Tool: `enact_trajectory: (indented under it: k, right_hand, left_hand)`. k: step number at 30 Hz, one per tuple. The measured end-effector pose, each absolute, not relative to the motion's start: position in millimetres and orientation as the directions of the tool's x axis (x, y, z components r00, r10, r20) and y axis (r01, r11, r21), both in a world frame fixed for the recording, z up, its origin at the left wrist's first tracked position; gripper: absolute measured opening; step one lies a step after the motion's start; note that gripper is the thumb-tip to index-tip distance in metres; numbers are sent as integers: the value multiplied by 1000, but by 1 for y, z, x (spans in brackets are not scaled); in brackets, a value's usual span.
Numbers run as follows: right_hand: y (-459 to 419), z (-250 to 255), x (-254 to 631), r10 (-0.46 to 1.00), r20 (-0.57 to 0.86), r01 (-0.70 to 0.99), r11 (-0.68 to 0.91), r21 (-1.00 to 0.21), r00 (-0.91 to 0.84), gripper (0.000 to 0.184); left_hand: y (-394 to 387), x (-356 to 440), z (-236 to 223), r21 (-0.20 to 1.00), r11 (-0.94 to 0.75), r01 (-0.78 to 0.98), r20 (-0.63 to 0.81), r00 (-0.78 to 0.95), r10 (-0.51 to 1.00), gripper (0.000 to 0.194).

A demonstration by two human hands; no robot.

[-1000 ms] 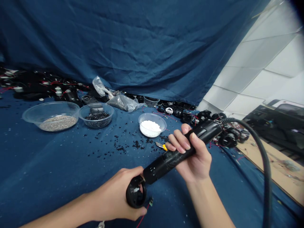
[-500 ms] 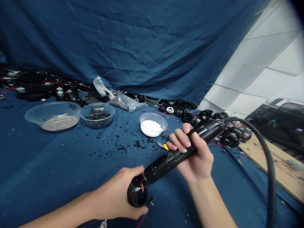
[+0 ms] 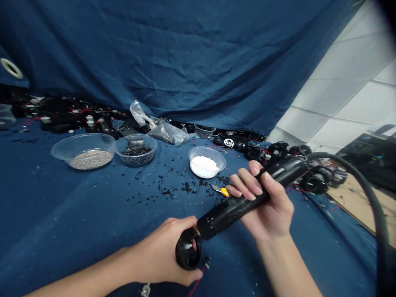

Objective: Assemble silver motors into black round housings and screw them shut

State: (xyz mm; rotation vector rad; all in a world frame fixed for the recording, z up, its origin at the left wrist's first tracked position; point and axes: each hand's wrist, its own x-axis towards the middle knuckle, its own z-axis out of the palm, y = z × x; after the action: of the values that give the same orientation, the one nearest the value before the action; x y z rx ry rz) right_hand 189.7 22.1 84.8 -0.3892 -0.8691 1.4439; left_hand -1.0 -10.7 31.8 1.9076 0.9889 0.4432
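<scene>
My right hand [image 3: 262, 198] is wrapped round a black corded electric screwdriver [image 3: 230, 212], tilted down to the left. Its bit reaches the rim of a black round plastic housing [image 3: 182, 258], which my left hand [image 3: 161, 251] grips from the left side. The housing's open end faces me, and a small white part shows inside it. A red wire [image 3: 196, 286] with a small circuit board [image 3: 207, 262] hangs beside the housing. Just under my left wrist, a small metal piece [image 3: 145, 290] shows. A utility knife [image 3: 220, 190] with a yellow part lies beyond the screwdriver.
Clear bowls hold greyish screws [image 3: 91, 160], dark screws [image 3: 136, 154] and white bits [image 3: 204, 165]. Small black pieces [image 3: 185, 187] are scattered on the blue cloth. A plastic bag [image 3: 170, 133] and piled black parts [image 3: 62, 113] line the back. The thick cable [image 3: 368, 187] curves down at right.
The view has swung left, so the bowls, hands and screwdriver appear farther right. Both hands keep the same grip, with the bit still at the housing's rim.
</scene>
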Motion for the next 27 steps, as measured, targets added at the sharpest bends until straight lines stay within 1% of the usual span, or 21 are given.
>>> enact_trajectory:
  k: [9, 18, 27]
  right_hand:
    - [24, 84, 189, 961, 262, -705, 123, -698, -91, 28]
    - [23, 86, 189, 969, 238, -718, 118, -686, -69, 29]
    - [22, 85, 189, 947, 298, -706, 133, -696, -115, 28]
  left_hand:
    - [-11, 0, 30, 861, -269, 432, -60, 611, 789, 34]
    - [-10, 0, 32, 834, -275, 479, -88, 606, 790, 35]
    - [-11, -1, 28, 843, -277, 461, -80, 617, 783, 34]
